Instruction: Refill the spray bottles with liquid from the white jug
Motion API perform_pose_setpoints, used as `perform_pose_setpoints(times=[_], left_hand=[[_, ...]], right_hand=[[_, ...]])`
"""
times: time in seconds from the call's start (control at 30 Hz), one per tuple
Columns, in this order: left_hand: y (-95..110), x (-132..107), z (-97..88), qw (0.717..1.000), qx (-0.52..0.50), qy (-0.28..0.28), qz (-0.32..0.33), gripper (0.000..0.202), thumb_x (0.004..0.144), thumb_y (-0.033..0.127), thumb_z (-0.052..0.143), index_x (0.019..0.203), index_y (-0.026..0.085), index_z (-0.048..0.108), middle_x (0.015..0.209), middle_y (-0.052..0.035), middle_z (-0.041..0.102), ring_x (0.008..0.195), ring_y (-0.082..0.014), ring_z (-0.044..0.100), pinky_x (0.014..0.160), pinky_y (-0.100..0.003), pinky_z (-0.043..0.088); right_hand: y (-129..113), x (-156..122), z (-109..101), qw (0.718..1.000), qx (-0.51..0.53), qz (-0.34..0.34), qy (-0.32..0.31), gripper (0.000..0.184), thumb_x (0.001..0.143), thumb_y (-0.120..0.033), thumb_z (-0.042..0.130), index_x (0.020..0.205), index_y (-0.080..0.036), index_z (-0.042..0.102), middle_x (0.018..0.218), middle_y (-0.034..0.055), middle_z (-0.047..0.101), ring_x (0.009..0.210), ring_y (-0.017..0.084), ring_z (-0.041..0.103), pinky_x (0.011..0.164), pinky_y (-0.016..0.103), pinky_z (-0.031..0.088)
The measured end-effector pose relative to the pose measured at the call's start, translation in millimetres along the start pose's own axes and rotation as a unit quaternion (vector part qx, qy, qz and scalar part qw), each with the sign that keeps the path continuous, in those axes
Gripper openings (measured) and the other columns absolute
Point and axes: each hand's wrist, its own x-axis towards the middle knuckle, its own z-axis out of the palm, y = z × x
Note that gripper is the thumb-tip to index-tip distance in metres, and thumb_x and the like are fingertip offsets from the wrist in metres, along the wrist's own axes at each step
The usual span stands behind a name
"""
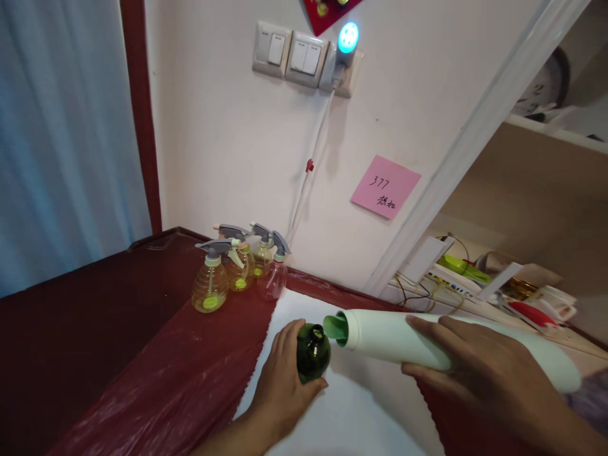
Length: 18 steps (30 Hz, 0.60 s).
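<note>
In the left hand [282, 386] sits a green bottle [313, 353].

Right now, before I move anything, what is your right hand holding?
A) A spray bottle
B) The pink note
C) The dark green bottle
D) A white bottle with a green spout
D. The right hand wraps around the white bottle, whose green spout points toward the dark green bottle in the left hand.
</note>
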Motion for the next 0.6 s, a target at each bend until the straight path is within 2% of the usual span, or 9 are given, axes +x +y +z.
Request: perform_pose_setpoints(times=[0.6], left_hand=[[-0.1, 0.6, 0.3, 1.0, 0.008, 0.001, 0.003, 0.089, 0.066, 0.013, 0.076, 0.147, 0.013, 0.038, 0.155, -0.0179, 0.043, 0.147, -0.03, 0.037, 0.129, -0.054, 0.024]], right_hand=[[-0.6, 4.5, -3.6, 1.0, -0.011, -0.022, -0.002, 0.043, 0.102, -0.053, 0.044, 0.115, -0.016, 0.061, 0.072, 0.0051, 0.068, 0.055, 0.024, 0.069, 0.046, 0.035, 0.056]])
